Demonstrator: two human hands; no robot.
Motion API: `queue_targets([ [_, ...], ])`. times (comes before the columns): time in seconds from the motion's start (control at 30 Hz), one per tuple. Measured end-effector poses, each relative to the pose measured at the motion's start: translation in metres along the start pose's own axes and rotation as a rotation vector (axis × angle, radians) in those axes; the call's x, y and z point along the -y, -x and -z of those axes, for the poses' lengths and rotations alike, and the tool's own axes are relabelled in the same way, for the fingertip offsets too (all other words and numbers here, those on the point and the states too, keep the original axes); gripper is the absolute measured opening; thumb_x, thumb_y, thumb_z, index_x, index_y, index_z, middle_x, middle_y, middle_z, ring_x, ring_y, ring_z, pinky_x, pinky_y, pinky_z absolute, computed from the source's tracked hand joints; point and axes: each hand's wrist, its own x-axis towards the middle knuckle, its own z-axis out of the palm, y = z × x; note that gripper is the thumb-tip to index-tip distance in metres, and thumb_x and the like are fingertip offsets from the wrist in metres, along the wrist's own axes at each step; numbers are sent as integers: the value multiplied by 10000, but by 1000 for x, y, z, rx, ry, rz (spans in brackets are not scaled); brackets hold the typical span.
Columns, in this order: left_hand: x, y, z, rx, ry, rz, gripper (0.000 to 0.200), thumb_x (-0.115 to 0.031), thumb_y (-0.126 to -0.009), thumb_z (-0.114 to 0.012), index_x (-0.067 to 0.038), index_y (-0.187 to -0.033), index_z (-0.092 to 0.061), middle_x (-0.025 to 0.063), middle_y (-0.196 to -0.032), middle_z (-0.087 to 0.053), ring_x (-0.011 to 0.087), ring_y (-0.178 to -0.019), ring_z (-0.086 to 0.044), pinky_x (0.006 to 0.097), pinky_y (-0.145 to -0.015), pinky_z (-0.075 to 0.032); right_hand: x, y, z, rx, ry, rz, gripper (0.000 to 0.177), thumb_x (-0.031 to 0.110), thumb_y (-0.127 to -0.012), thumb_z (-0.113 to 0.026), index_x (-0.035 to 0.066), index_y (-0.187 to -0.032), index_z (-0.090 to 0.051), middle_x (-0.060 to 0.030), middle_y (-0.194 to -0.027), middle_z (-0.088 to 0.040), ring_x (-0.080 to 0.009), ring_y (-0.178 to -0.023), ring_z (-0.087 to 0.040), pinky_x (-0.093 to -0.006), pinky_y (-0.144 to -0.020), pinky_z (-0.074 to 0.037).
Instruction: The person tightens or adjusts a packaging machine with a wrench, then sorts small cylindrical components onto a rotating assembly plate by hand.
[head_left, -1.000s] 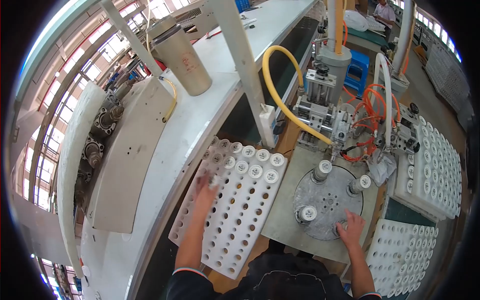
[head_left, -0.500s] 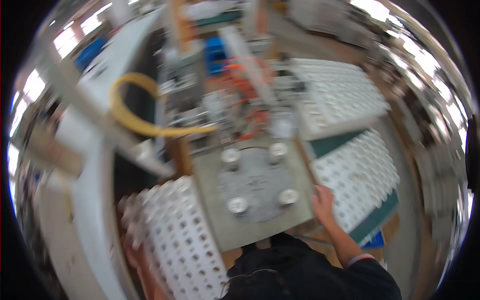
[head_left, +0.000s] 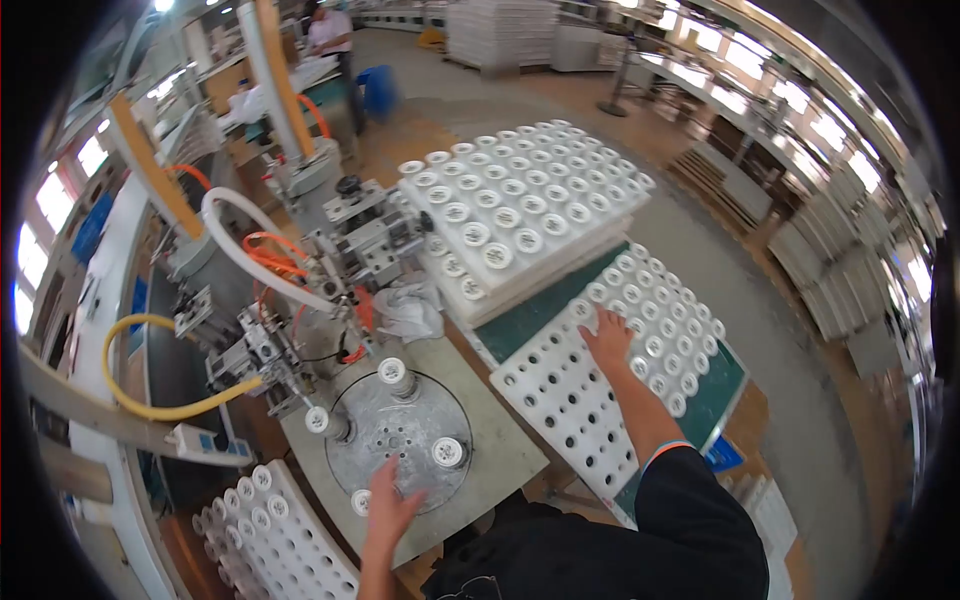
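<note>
My left hand (head_left: pixel 393 508) hangs over the near edge of the round metal disc (head_left: pixel 400 425), thumb and fingers apart, beside a white round part (head_left: pixel 361 502). Three other white-topped parts stand on the disc, one of them at its right side (head_left: pixel 448 452). Over the right white tray (head_left: pixel 545 385), my right hand (head_left: pixel 610 345) has its fingers spread at the border between bare holes and rows of white parts (head_left: pixel 654 346). No part shows clearly in either hand.
Left of the disc is a metal mechanism (head_left: pixel 255 350) with a yellow hose (head_left: pixel 120 370). Stacked trays of white parts (head_left: pixel 530 190) stand beyond the right tray. Another partly filled tray (head_left: pixel 300 535) lies at lower left. A person (head_left: pixel 330 35) stands in the background.
The view has swung right and become sharper. My left hand has moved from the left tray to the disc. My right hand has gone from the right tray's near edge to its rows of parts.
</note>
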Motion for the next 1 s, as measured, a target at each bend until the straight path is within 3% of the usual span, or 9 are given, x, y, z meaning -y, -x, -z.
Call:
queue_targets([
  [0.03,-26,-20,-18,56,-175,-30,761,-193,-644,-772,-147,-1318,-420,178,-1269,-443,347,-1141,-460,412,-905,-434,-1,-11,-4,129,-30,-5,654,426,-762,-624,166,-1320,-403,-94,-1225,-503,-299,-1121,-451,-507,-891,-351],
  [0.2,-29,-65,-79,369,-436,-28,495,-176,-674,-704,-125,-1137,-537,120,-1116,-507,329,-1031,-510,420,-822,-482,-2,-32,-33,172,-60,149,638,407,-792,-603,144,-1328,-377,-127,-1173,-508,-310,-1085,-477,-509,-867,-373],
  [0.23,-37,-61,-71,253,-383,-65,332,-137,-690,-647,-113,-1012,-572,87,-1046,-510,314,-984,-520,417,-772,-493,0,-36,-34,200,-41,151,625,397,-802,-595,137,-1326,-375,-134,-1153,-510,-313,-1067,-489,-506,-858,-381],
  [0.37,-41,-38,-33,48,-337,5,279,-124,-693,-613,-125,-971,-591,79,-970,-545,306,-936,-545,404,-735,-492,29,-28,12,226,-54,266,570,297,-783,-644,97,-1269,-424,-132,-1064,-546,-308,-976,-541,-413,-809,-431],
  [0.47,-23,-25,-24,92,-290,258,246,-124,-693,-595,-129,-939,-602,73,-869,-571,285,-850,-578,398,-686,-484,90,36,30,356,-660,524,574,252,-726,-693,88,-1232,-477,-141,-979,-576,-300,-932,-548,-384,-815,-424],
  [0.57,-16,-18,-23,33,-252,241,252,-137,-699,-588,-129,-950,-601,75,-788,-575,270,-775,-594,398,-652,-478,156,118,52,567,-594,819,595,267,-728,-692,136,-1259,-458,-102,-942,-550,-273,-875,-548,-378,-769,-411],
  [0.7,-19,-17,-3,-54,-196,226,253,-139,-714,-587,-123,-966,-601,73,-811,-571,256,-758,-596,391,-640,-476,181,172,17,486,-485,1060,607,276,-738,-672,196,-1289,-432,-69,-884,-519,-230,-844,-547,-349,-720,-371],
  [0.93,-9,-25,11,-165,-112,173,280,-153,-706,-629,-117,-983,-617,78,-798,-557,239,-703,-588,360,-621,-468,168,198,45,614,-432,998,748,286,-717,-704,163,-1362,-345,-79,-901,-528,-254,-832,-532,-390,-725,-398],
  [1.0,-13,-35,2,-97,-121,168,330,-165,-697,-651,-123,-1021,-602,78,-836,-558,239,-721,-594,360,-622,-472,160,194,54,695,-617,777,721,221,-747,-686,124,-1370,-337,-82,-837,-536,-257,-783,-542,-371,-708,-424],
])
